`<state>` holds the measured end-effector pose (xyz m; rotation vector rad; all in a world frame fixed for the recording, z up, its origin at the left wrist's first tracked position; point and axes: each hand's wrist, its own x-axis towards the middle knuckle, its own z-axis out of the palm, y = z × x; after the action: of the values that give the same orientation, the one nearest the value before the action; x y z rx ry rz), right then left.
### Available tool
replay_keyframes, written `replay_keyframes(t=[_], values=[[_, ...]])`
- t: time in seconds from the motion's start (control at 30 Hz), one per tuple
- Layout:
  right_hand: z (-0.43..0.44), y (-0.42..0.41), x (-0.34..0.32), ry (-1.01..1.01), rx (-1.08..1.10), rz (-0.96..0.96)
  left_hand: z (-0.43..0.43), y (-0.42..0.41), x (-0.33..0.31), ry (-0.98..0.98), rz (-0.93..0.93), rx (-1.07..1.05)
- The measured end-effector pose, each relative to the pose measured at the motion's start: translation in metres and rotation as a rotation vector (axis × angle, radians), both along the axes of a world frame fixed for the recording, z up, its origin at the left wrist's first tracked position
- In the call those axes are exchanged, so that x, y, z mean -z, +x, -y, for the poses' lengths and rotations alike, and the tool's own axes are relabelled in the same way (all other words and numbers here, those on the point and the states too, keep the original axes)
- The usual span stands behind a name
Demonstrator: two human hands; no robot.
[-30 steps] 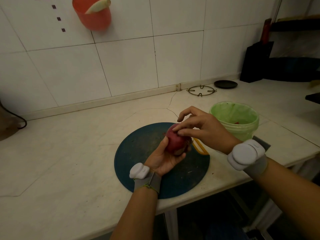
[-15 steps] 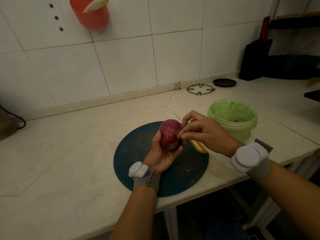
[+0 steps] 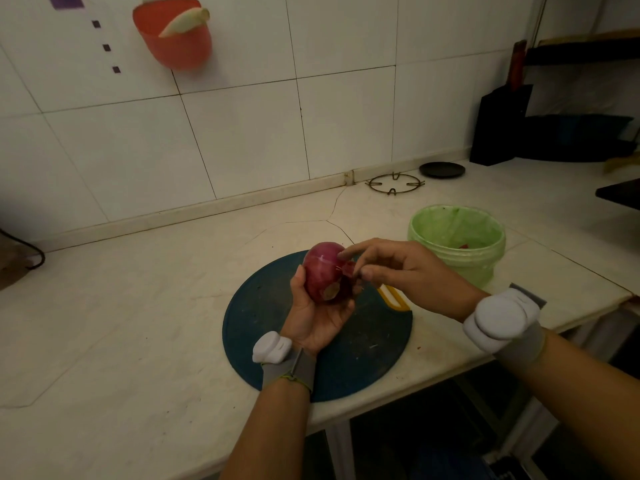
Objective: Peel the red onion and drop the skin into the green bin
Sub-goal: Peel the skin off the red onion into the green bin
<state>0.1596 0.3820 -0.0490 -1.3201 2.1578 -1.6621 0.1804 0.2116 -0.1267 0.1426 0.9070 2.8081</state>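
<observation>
The red onion (image 3: 323, 271) is held up above the round dark blue cutting board (image 3: 263, 317), cupped in my left hand (image 3: 318, 317) with its cut end facing me. My right hand (image 3: 391, 268) touches the onion's right side, thumb and forefinger pinching a loose flap of red skin (image 3: 349, 269) that is still attached to the onion. The translucent green bin (image 3: 457, 247) stands on the counter to the right of the board, just behind my right hand, with a few red scraps inside.
A yellow-handled tool (image 3: 394, 298) lies on the board's right edge, partly under my right hand. At the back sit a metal burner ring (image 3: 394, 183) and a small black dish (image 3: 442, 169). A red cup (image 3: 175, 32) hangs on the tiled wall. The counter's front edge is close.
My left hand has lifted and turned the onion so its cut end faces me. My right hand has shifted from the onion's top to its right side and taken hold of a skin flap.
</observation>
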Motion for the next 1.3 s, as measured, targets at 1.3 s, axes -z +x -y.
replay_keyframes(t=[1.3], values=[[-0.074,-0.057,-0.036,0.561,0.984,-0.239,0.008,-0.003,0.006,0.169,-0.045,0.261]])
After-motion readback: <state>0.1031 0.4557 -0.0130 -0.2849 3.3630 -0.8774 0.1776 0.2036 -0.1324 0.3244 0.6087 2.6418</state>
